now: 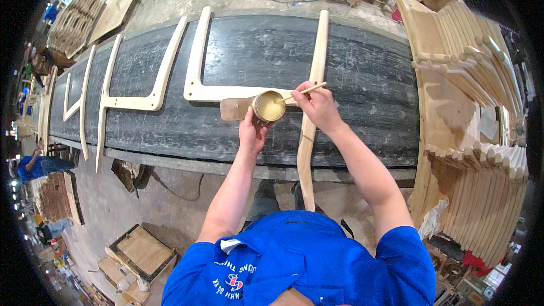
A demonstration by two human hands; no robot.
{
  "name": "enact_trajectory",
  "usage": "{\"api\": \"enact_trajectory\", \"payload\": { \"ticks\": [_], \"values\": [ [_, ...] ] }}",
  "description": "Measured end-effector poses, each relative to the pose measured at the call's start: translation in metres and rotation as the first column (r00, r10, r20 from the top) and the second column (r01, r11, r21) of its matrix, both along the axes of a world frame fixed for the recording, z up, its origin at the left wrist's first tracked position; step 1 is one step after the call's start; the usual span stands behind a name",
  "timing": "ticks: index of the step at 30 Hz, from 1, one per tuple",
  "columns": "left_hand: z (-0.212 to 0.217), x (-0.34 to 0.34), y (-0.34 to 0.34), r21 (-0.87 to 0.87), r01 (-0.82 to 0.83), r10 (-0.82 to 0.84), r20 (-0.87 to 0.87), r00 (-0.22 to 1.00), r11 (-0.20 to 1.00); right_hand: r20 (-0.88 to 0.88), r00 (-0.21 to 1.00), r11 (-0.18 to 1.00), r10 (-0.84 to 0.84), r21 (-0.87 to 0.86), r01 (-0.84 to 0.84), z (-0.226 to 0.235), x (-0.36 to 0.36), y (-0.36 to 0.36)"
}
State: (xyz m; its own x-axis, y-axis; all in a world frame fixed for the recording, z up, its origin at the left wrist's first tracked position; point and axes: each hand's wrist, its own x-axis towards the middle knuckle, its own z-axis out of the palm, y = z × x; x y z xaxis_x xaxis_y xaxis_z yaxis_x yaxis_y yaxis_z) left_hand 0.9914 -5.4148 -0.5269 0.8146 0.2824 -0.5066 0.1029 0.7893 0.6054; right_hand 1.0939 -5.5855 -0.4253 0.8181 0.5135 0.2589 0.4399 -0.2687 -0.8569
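Observation:
My left hand (254,133) is wrapped round the side of a small round can (255,105) with pale yellow, glue-like liquid (268,109) in it. Between the fingers of my right hand (318,106) is a thin wooden stick (287,98), its lower tip in the liquid. The can is over a flat wooden block (233,109), beside the crosspiece of a pale wooden chair side frame (226,93). My right hand is over the spot where that crosspiece meets the long curved leg (321,51), so the joint is hidden.
More frames (136,102) lie leftward along the long black tabletop (255,39). At the right, a wooden rack (430,113) carries stacks of curved wooden parts (481,192). A low wooden box (141,251) stands on the floor at lower left. Another person (34,165) is at the far left.

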Motion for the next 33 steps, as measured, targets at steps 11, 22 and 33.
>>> {"api": "enact_trajectory", "payload": {
  "ticks": [11,22,33],
  "values": [
    [0.010,0.022,-0.051,-0.161,0.027,-0.001,0.159,0.987,0.986,-0.711,0.686,0.748,0.157,0.539,0.387,-0.012,0.004,-0.086],
    [0.010,0.066,-0.090,-0.243,0.079,-0.036,0.178,0.983,0.967,-0.947,0.317,0.549,0.051,0.292,0.784,-0.054,0.014,-0.095],
    [-0.023,0.049,-0.041,-0.199,-0.031,0.054,0.114,0.992,0.980,-0.088,0.967,0.969,-0.240,0.041,0.244,-0.027,0.080,-0.089]
  ]
}}
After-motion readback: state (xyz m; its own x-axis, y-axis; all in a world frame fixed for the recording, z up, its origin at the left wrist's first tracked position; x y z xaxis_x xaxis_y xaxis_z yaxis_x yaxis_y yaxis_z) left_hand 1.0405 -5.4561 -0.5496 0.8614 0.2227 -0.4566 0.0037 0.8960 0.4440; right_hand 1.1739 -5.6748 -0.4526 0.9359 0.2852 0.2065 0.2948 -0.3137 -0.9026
